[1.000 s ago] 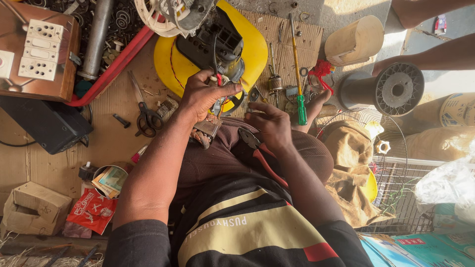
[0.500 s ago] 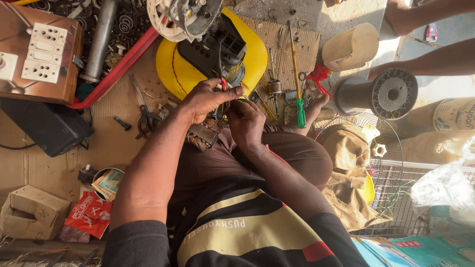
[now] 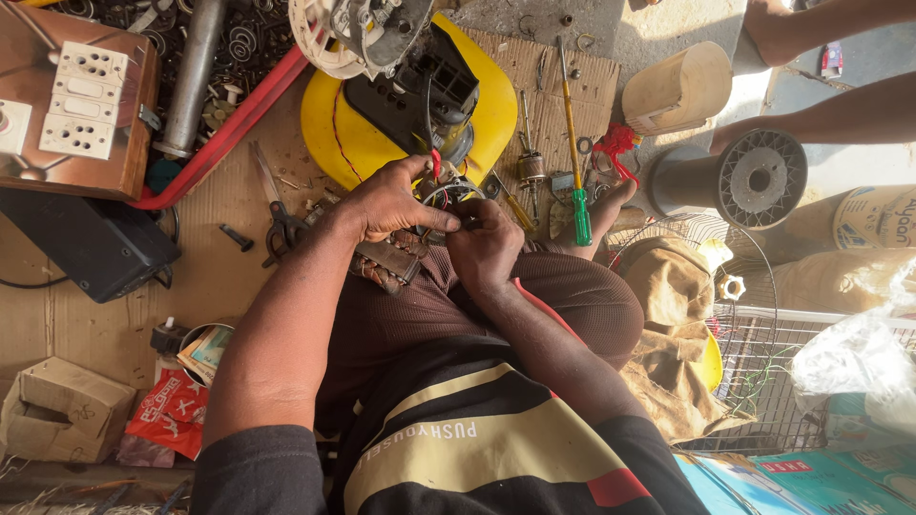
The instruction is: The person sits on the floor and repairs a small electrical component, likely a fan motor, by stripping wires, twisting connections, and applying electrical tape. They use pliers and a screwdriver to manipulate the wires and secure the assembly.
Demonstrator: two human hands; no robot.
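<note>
Both hands, left hand and right hand, pinch the wires (frame centre) just below the black motor.

A tangle of thin wires, white, black and red, loops out from beneath a black motor housing resting tilted on a yellow dome-shaped base, the bundle lying just above the seated person's lap.

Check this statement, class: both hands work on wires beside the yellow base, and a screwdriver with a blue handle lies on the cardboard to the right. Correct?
Not quite. In the head view the screwdriver has a green handle, not blue. The left hand and right hand do work on wires beside the yellow base.
</note>
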